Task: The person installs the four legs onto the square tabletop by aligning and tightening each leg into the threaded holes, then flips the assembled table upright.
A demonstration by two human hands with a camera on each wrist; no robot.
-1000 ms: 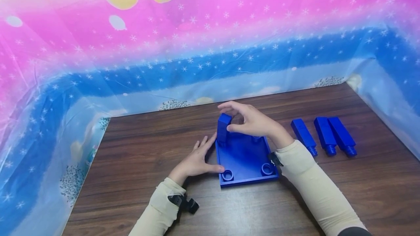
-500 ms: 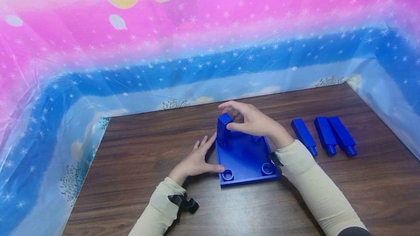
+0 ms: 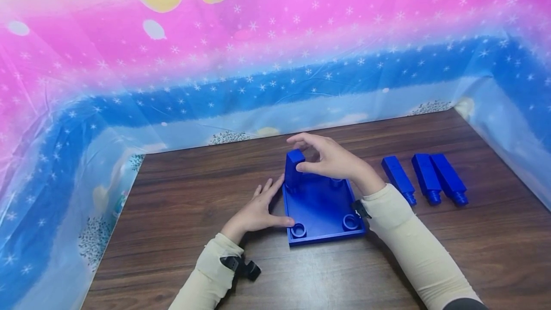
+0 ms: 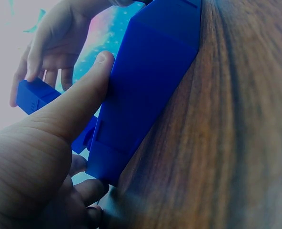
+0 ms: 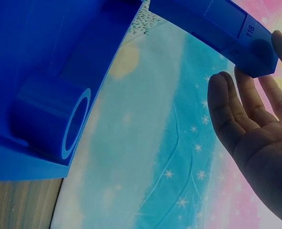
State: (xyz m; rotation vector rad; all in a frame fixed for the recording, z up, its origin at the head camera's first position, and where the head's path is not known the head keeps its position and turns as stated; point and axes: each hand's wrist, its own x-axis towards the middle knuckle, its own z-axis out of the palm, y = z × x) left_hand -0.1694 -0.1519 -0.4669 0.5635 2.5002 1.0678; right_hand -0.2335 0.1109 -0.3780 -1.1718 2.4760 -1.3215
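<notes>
A square blue panel [image 3: 320,207] with a raised rim lies on the table, round sockets at its corners. In its far left corner stands a blue square leg [image 3: 292,171], upright in the head view. My right hand [image 3: 329,157] holds this leg near the top, thumb on the near side and fingers around the far side. The right wrist view shows the thumb and fingertips at the end of the leg [image 5: 236,36], marked 118. My left hand [image 3: 256,209] rests along the panel's left side with fingers spread. Its thumb [image 4: 93,78] lies on the panel's side wall [image 4: 146,71].
Three more blue legs lie to the right: a single leg [image 3: 398,178] and, beyond it, a left leg [image 3: 427,176] and right leg [image 3: 448,176] side by side. Their threaded ends point toward the near side. A printed cloth [image 3: 275,80] hangs behind the wooden table [image 3: 185,190].
The upright leg has turned slightly, and the right thumb has shifted a little across its face. The left hand and the panel hold still.
</notes>
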